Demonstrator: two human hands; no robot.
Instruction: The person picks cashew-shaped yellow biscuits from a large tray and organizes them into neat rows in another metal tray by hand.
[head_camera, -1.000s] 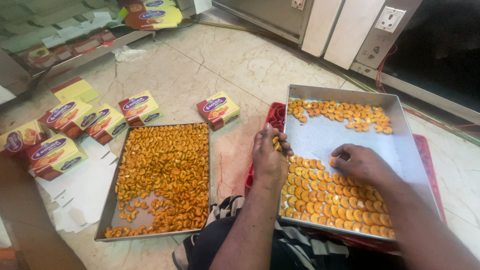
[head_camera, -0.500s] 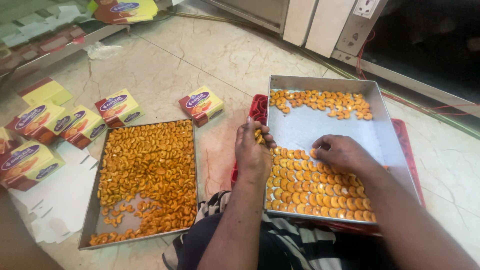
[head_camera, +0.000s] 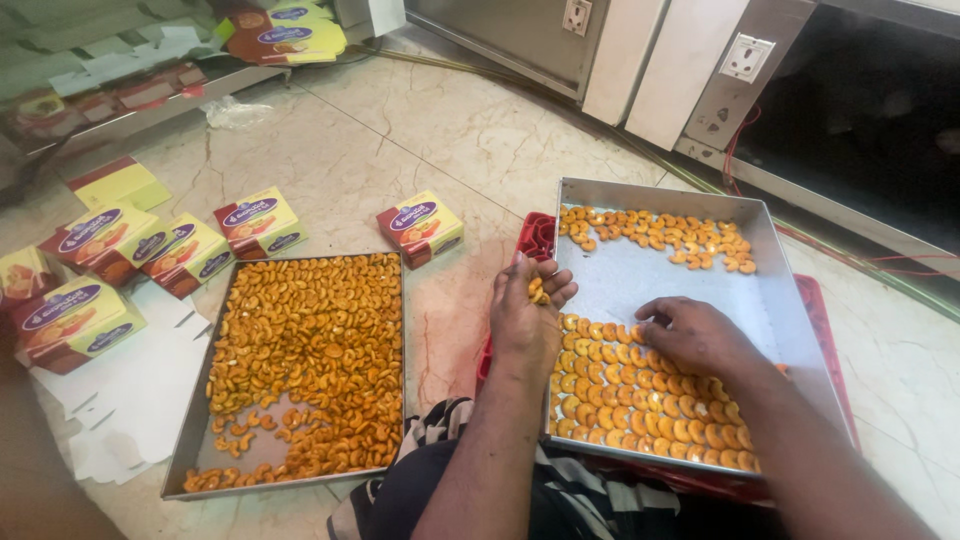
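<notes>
Since a second ago both hands have shifted little, staying over the neat rows. On the pale marble floor (head_camera: 400, 150), the shiny rectangular metal tray (head_camera: 655, 275) on a red plastic crate (head_camera: 535, 235) holds orange curved snacks (head_camera: 640, 385) in rows, and a second metal tray (head_camera: 190, 470) of loose snacks lies left, beside yellow-and-red cardboard boxes (head_camera: 260, 222). The left hand (head_camera: 525, 315) has its grip curled shut on a few snacks; the right hand (head_camera: 695, 335) rests fingertips on the rows, its grip loosely open.
</notes>
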